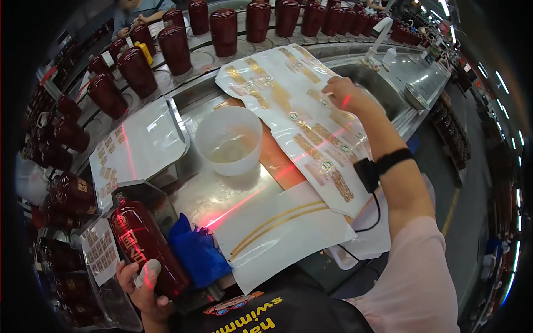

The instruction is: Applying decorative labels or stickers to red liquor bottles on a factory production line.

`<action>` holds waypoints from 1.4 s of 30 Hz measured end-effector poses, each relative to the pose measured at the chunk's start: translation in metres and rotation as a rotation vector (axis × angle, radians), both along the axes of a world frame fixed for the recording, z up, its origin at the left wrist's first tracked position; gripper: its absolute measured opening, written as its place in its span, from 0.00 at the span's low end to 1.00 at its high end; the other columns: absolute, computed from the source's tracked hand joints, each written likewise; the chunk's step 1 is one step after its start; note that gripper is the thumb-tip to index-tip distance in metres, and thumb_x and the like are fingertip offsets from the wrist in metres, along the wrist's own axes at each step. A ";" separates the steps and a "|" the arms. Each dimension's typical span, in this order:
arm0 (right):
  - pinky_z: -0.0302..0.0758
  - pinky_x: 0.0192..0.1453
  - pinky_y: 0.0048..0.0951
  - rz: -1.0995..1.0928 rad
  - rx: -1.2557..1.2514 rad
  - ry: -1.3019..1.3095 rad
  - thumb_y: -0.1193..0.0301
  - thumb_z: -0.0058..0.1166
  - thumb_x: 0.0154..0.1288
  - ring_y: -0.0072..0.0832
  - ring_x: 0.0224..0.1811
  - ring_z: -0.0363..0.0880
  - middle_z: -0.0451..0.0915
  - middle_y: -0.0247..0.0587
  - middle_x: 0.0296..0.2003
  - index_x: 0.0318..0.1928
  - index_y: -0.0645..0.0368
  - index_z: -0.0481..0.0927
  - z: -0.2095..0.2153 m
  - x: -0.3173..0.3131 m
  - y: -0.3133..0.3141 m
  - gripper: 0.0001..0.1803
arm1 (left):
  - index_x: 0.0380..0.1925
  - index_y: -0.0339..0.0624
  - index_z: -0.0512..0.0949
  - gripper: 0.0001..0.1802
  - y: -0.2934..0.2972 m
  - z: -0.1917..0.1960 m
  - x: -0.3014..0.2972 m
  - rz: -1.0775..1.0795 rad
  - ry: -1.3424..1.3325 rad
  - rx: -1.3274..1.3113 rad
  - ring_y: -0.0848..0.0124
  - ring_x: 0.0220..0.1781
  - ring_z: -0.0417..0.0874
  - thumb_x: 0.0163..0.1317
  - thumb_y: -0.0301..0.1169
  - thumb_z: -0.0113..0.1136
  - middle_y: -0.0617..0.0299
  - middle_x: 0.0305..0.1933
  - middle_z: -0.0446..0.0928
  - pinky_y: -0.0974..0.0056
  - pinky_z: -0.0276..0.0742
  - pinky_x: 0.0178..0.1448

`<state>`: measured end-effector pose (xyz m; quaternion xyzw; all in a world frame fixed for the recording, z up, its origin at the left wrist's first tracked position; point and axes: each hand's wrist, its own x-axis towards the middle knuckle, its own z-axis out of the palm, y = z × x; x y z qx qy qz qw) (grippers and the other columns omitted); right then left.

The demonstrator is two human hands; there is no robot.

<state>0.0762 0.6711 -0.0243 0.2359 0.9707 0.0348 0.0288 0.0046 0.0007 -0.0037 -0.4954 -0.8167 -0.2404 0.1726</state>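
My left hand (141, 286) grips a dark red ceramic bottle (145, 244) lying tilted at the lower left, beside a blue cloth (197, 252). My right hand (345, 95) reaches out to the far side of a large white sheet of gold labels (294, 116) and presses on its right part; the fingers are bent, and whether they pinch a label is hidden. A black band with a cable sits on that wrist. A white plastic bowl (229, 139) stands between my two hands.
Many dark red bottles (175, 50) stand on a curved conveyor along the back and left. More label sheets (139, 147) lie at left, a white sheet with gold stripes (277, 227) near me. A red laser line crosses the metal bench. Another person sits at top left.
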 end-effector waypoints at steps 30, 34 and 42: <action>0.77 0.56 0.46 -0.035 -0.024 0.110 0.71 0.65 0.53 0.43 0.60 0.72 0.75 0.37 0.52 0.34 0.46 0.85 -0.034 -0.032 0.003 0.07 | 0.52 0.47 0.81 0.22 0.009 -0.001 -0.008 -0.072 0.004 0.083 0.49 0.58 0.71 0.68 0.47 0.51 0.44 0.56 0.72 0.37 0.64 0.65; 0.77 0.57 0.49 -0.015 0.065 0.136 0.68 0.66 0.55 0.41 0.61 0.72 0.75 0.35 0.53 0.36 0.47 0.86 -0.013 -0.038 0.002 0.06 | 0.53 0.43 0.80 0.23 0.001 -0.001 -0.008 -0.075 0.004 0.094 0.46 0.60 0.70 0.67 0.45 0.52 0.42 0.56 0.71 0.37 0.61 0.68; 0.74 0.56 0.55 0.010 0.087 0.176 0.64 0.66 0.59 0.38 0.64 0.69 0.74 0.35 0.53 0.39 0.48 0.86 0.039 -0.015 -0.030 0.08 | 0.53 0.42 0.80 0.21 0.011 0.012 -0.003 -0.136 -0.025 0.103 0.48 0.59 0.70 0.62 0.36 0.54 0.43 0.55 0.72 0.39 0.61 0.68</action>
